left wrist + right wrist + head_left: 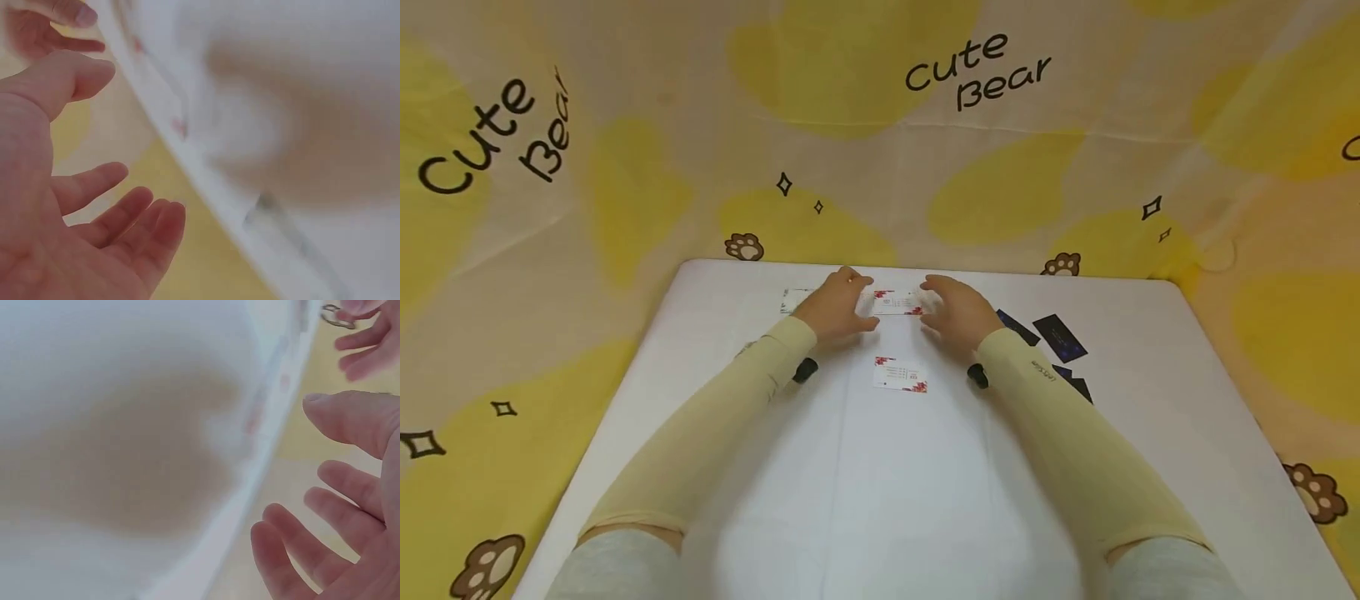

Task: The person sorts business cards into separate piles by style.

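Observation:
My left hand point(837, 308) and right hand point(958, 312) face each other above the far part of the table, fingers relaxed and apart, holding nothing. Between them lies a white card with red flower corners point(897, 302). A second white flowered card point(901, 375) lies nearer to me. Beyond the left hand, a pale card point(794, 300) is partly hidden by it. Both wrist views show loosely bent, separated fingers; the left palm point(37, 206) and the right palm point(369, 556) are raised off the tabletop. The cards look blurred there.
Right of my right hand lie several dark cards, one of them a black card point(1060, 337) with blue corners; the sleeve partly covers others. The white tabletop point(880, 500) meets a yellow patterned cloth point(880, 167) at its back edge.

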`<state>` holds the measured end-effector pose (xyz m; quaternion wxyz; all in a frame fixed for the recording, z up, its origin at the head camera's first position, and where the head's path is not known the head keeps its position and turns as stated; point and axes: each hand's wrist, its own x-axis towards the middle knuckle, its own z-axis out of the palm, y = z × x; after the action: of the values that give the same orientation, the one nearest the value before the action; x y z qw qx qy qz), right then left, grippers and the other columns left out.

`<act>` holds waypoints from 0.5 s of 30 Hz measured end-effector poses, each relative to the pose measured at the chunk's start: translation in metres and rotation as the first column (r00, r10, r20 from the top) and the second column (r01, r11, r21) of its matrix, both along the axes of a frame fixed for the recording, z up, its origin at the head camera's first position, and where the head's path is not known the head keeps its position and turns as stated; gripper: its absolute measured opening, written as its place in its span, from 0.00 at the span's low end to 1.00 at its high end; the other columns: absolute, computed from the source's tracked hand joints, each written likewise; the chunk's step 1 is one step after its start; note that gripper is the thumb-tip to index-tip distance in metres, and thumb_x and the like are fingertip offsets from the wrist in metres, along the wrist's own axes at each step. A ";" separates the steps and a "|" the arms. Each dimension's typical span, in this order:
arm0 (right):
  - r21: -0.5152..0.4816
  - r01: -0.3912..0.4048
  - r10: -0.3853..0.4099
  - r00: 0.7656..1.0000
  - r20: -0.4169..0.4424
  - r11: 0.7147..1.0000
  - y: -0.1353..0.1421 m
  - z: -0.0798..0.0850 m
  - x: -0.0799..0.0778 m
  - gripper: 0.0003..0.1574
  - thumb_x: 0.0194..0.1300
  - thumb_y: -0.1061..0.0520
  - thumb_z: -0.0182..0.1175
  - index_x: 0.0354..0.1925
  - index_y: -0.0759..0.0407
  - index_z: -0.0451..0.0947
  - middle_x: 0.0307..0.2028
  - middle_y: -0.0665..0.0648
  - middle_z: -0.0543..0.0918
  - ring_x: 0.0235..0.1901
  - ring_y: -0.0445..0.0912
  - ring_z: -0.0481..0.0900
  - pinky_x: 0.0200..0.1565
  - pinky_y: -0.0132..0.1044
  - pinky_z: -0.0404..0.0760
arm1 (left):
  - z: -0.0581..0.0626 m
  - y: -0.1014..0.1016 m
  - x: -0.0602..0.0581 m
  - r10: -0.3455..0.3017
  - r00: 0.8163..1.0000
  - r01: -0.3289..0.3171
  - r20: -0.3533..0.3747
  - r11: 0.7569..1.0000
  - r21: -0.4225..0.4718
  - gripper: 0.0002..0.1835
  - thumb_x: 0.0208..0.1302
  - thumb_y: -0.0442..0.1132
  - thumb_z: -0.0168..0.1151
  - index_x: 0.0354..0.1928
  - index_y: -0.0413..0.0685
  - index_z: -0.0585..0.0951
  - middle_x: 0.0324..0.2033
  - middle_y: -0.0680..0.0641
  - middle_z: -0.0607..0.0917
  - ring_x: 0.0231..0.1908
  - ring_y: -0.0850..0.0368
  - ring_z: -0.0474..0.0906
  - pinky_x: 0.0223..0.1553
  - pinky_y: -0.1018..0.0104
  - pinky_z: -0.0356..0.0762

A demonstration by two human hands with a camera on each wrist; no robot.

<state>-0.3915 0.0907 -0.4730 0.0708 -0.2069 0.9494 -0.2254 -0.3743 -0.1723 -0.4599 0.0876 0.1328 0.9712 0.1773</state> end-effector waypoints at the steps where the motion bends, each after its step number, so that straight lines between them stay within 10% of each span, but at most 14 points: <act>1: 0.003 -0.010 0.010 1.000 -0.022 1.000 0.003 0.007 0.003 0.39 0.74 0.48 0.69 0.78 0.53 0.71 0.82 0.56 0.68 0.81 0.57 0.66 0.82 0.56 0.63 | 0.015 -0.005 0.006 -0.005 1.000 0.005 -0.009 1.000 -0.024 0.46 0.68 0.58 0.72 0.82 0.47 0.67 0.77 0.38 0.68 0.75 0.41 0.69 0.76 0.43 0.73; 3: 0.009 -0.036 0.037 0.997 -0.070 0.999 0.007 0.025 0.010 0.40 0.75 0.48 0.69 0.78 0.54 0.70 0.82 0.57 0.67 0.81 0.57 0.65 0.82 0.55 0.64 | 0.049 -0.015 0.017 -0.020 0.999 0.018 -0.029 0.997 -0.073 0.46 0.69 0.57 0.72 0.82 0.47 0.67 0.77 0.38 0.68 0.74 0.40 0.71 0.74 0.42 0.75; 10: 0.039 -0.036 0.042 0.983 -0.181 0.999 0.009 0.109 -0.012 0.43 0.76 0.47 0.68 0.81 0.53 0.66 0.84 0.56 0.64 0.75 0.59 0.75 0.76 0.58 0.73 | 0.182 -0.047 -0.017 -0.235 0.966 0.196 -0.108 0.939 -0.284 0.42 0.72 0.52 0.66 0.81 0.39 0.67 0.74 0.31 0.68 0.69 0.36 0.72 0.72 0.40 0.74; 15: 0.089 -0.063 0.080 0.975 -0.207 0.994 0.000 0.169 -0.033 0.43 0.79 0.46 0.63 0.84 0.53 0.61 0.85 0.56 0.61 0.75 0.60 0.75 0.76 0.58 0.73 | 0.288 -0.050 -0.023 -0.282 0.947 0.201 -0.152 0.893 -0.403 0.40 0.75 0.53 0.61 0.81 0.39 0.66 0.75 0.30 0.69 0.68 0.32 0.73 0.73 0.34 0.71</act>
<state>-0.4240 0.0910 -0.3036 -0.0136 -0.2604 0.9520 -0.1605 -0.3970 -0.2220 -0.1722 0.0319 0.2509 0.9666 -0.0425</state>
